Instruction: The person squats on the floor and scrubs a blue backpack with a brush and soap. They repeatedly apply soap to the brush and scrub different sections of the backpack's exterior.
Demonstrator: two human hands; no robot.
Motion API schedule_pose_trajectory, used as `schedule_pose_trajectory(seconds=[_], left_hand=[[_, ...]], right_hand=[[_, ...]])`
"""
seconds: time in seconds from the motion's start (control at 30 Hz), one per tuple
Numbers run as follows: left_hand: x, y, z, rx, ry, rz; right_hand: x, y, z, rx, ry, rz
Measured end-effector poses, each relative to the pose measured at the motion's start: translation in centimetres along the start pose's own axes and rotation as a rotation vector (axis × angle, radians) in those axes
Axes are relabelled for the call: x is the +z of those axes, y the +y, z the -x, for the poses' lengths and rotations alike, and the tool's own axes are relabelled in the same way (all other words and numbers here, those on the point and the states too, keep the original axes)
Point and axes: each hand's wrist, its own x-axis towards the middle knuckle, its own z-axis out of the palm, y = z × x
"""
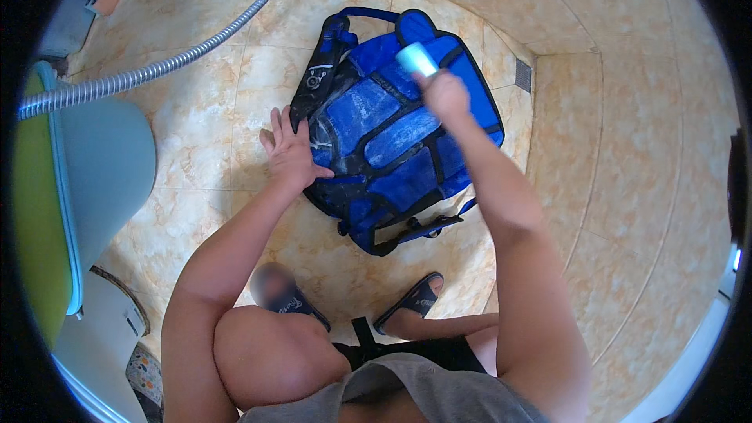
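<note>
A blue and black backpack (376, 123) lies on the tiled floor with its padded back and straps facing up. Whitish, foam-like streaks show on its panels. My left hand (294, 150) rests with spread fingers on the backpack's left edge, near a black shoulder strap (315, 79). In my right hand (447, 97) is a light-blue handled object (418, 59), probably a scrubbing brush, over the upper part of the backpack. It is blurred, and its underside is hidden. Another strap with buckles (420, 232) trails along the backpack's lower edge.
A metal shower hose (205, 50) arcs across the upper left. Beside it stands a light-blue tub (111, 158) with a green inside, near a white toilet base (106, 317). A floor drain (523, 74) sits by the right wall. My slippered feet (411, 302) are below the backpack.
</note>
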Motion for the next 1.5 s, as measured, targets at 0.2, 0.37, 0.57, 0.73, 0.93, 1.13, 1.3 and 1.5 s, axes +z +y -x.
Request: schedule_pose_trajectory(seconds=[0.2, 0.37, 0.57, 0.73, 0.93, 1.13, 1.3, 1.5], left_hand=[[-0.1, -0.1, -0.2, -0.009, -0.019, 0.013], [0.6, 0.6, -0.3, 0.001, 0.050, -0.007], [1.3, 0.2, -0.6, 0.036, 0.134, -0.119], [-1.7, 5.4, 3.0, 0.264, 0.208, -0.322], [-1.9, 18.5, 4.1, 0.926, 0.002, -0.225], [8.5, 33.5, 7.2, 0.907, -0.392, -0.064], [19.1, 40.8, 8.6, 0.731, -0.495, 0.309], [24.3, 43.4, 8.1, 0.996, -0.097, -0.150]], right_hand=[[5.2, -1.6, 1.7, -0.025, -0.138, -0.035], [-1.3, 4.1, 1.0, 0.137, 0.038, -0.088], [-6.4, 21.9, 7.1, 0.169, 0.279, -0.265], [-4.6, 32.7, 19.9, 0.477, 0.238, -0.719], [7.1, 40.4, 24.4, 0.769, 0.130, -0.622], [12.3, 40.9, 21.8, 0.808, 0.222, -0.488], [16.1, 40.4, 22.4, 0.748, 0.258, -0.656], [16.9, 40.5, 23.9, 0.659, 0.288, -0.770]])
